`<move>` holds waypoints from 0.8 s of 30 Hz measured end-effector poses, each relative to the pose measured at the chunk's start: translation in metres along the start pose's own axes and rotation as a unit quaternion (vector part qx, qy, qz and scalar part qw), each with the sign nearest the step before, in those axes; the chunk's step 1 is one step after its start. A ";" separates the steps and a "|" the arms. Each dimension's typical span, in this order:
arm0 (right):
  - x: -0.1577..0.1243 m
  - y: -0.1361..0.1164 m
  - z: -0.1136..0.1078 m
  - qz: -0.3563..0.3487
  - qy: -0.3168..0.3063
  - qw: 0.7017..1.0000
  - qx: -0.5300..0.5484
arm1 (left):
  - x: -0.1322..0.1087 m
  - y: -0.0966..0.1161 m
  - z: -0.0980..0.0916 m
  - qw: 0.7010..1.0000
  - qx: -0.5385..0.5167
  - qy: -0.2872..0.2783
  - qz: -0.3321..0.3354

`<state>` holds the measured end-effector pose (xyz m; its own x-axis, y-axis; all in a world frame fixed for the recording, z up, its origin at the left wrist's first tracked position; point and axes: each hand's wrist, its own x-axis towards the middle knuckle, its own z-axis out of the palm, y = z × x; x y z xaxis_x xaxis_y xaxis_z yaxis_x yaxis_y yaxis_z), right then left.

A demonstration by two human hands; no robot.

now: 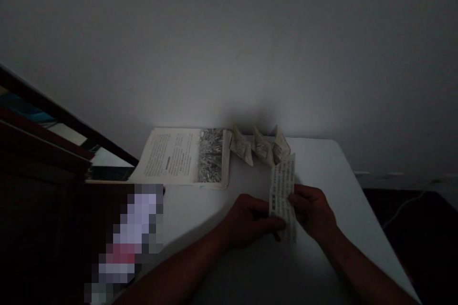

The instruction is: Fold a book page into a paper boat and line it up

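Between my two hands is a narrow folded sheet of printed paper (282,186), raised over the white table. My left hand (252,221) grips its lower left edge, thumb lying across the front. On the right edge, about halfway up, my right hand (315,209) pinches the paper between thumb and fingers. Just beyond the sheet stand folded paper boats: one at the left (241,145), a middle boat (264,147), and a right boat (281,144) partly behind it. The fingers behind the sheet are hidden.
An open-looking stack of printed pages (175,157) lies at the table's back left. The white table (322,167) meets a grey wall (229,47). A blurred-out, pixelated object (125,243) is at the near left edge. Dark wooden furniture (36,176) stands left; a thin cable (404,207) hangs at right.
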<state>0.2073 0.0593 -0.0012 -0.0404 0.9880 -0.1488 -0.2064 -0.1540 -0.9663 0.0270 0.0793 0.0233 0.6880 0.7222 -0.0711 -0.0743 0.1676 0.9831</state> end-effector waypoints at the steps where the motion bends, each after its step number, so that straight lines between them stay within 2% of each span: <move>1: 0.000 -0.001 0.000 -0.005 0.007 1.000 0.002 | 0.000 -0.001 0.000 1.000 -0.010 0.002 -0.001; 8: 0.003 -0.006 0.003 -0.009 0.037 0.998 0.041 | 0.003 -0.004 0.001 0.997 -0.041 0.042 -0.041; 12: 0.003 -0.009 0.005 -0.017 0.051 0.997 0.048 | 0.004 -0.004 0.002 0.994 -0.087 0.054 -0.029; 24: 0.005 -0.012 0.005 -0.042 0.101 0.989 0.097 | 0.006 -0.010 0.004 0.992 -0.103 0.077 -0.002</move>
<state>0.2052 0.0657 0.0108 0.1769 0.9760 -0.1268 -0.3860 -0.0497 -0.9212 0.0349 0.0793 0.0139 0.5721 0.8120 -0.1158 -0.2287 0.2935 0.9282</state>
